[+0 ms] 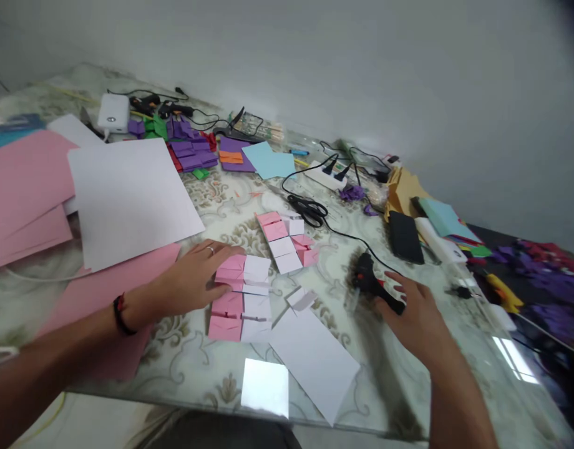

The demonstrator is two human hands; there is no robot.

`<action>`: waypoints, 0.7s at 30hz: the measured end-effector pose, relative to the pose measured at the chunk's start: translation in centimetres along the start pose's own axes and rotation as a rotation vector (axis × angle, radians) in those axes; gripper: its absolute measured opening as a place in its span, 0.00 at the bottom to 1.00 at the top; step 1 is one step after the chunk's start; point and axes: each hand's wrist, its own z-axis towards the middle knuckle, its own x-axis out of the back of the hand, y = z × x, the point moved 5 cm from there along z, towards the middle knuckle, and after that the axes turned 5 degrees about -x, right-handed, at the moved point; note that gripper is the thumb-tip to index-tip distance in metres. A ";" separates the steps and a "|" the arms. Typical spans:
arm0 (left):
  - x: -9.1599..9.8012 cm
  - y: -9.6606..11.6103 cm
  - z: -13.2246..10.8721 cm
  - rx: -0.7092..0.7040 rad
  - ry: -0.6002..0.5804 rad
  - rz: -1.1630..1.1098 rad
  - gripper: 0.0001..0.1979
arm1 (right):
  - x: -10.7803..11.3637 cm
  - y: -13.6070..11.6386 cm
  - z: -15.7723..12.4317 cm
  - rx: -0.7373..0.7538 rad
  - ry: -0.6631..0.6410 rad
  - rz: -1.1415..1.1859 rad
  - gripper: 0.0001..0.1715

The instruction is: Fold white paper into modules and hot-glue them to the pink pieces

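Note:
My left hand (200, 274) lies with fingers stretched over the upper left of a folded paper piece (243, 299), pink on its left half and white on its right. Thumb and forefinger are spread apart on it. A black hot glue gun (374, 279) with a cord is in my right hand (415, 315), its handle between thumb and fingers. A second pink-and-white folded piece (282, 242) lies just beyond the first. To the right of the first piece is a white sheet (315, 358), with a small folded white strip (301, 299) at its top.
Large white paper (132, 199) and pink sheets (25, 193) cover the left side. Black scissors (308, 210) lie mid-table beside the cord. A power strip (327, 176), a black phone (405, 237) and purple folded papers (191, 149) are farther back. The glass tabletop's front edge is near me.

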 end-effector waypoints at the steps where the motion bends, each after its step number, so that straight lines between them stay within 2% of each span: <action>1: -0.2 0.0 0.1 0.014 -0.008 -0.009 0.28 | -0.6 1.0 0.0 -0.031 -0.030 0.011 0.33; 3: -0.3 0.2 0.2 0.044 -0.016 -0.040 0.28 | -1.4 1.9 0.1 -0.064 -0.037 0.037 0.31; 7: -0.1 0.3 0.2 0.108 -0.001 -0.126 0.33 | -1.6 1.6 0.6 -0.109 -0.022 0.078 0.26; 13: 0.5 -0.4 -0.3 0.140 0.062 -0.374 0.30 | 1.3 0.7 0.9 -0.254 0.057 0.218 0.15; 16: 0.4 -1.1 -0.2 0.185 0.179 -0.649 0.37 | 2.3 -1.2 0.5 -0.251 -0.012 0.405 0.15; 18: 0.3 -1.4 0.0 0.235 0.224 -0.861 0.40 | 2.8 -3.2 0.1 -0.221 -0.059 0.558 0.20; 21: 0.0 -1.1 0.1 0.303 0.172 -0.925 0.38 | 3.3 -6.9 -1.1 -0.182 -0.126 0.703 0.22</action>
